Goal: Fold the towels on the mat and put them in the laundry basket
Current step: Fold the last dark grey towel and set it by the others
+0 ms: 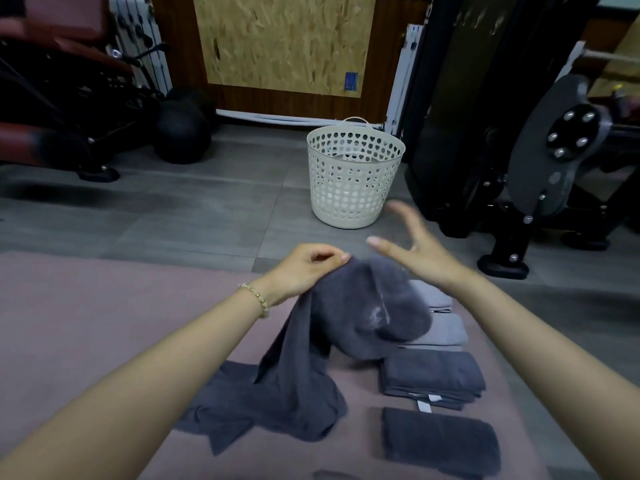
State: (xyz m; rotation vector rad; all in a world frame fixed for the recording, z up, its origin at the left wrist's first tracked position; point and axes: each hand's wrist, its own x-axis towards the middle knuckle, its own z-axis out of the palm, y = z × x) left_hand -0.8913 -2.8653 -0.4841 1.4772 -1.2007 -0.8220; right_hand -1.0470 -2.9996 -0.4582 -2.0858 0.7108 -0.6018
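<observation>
Laundry basket, white and perforated, stands upright on the grey floor tiles, and everything reads off it. Just to its right looms a black gym machine, its foot near the basket's base. Well to the basket's left sits a black ball beside a red bench; behind the basket, a chipboard panel leans against the wall. On the near side of the basket comes a strip of bare tile, then the pink mat.

Between camera and basket, the hands! The left hand, beaded bracelet on its wrist, pinches the top edge of a dark grey towel between thumb and curled fingers. The right hand hovers just beside that pinch, on the basket side, fingers spread wide and gripping nothing; it overlaps the basket's lower right rim in view.

The towel is unfolded and bunched. Its long axis runs from the pinched top, the end nearest the basket, down and away from the basket toward the near left, with the lower end crumpled on the mat.

Nearer than the basket and slightly right, a row of folded towels lies on the mat: pale grey ones closest to the basket, partly hidden behind the held towel, then a dark stack, then a single dark one farthest from it.
</observation>
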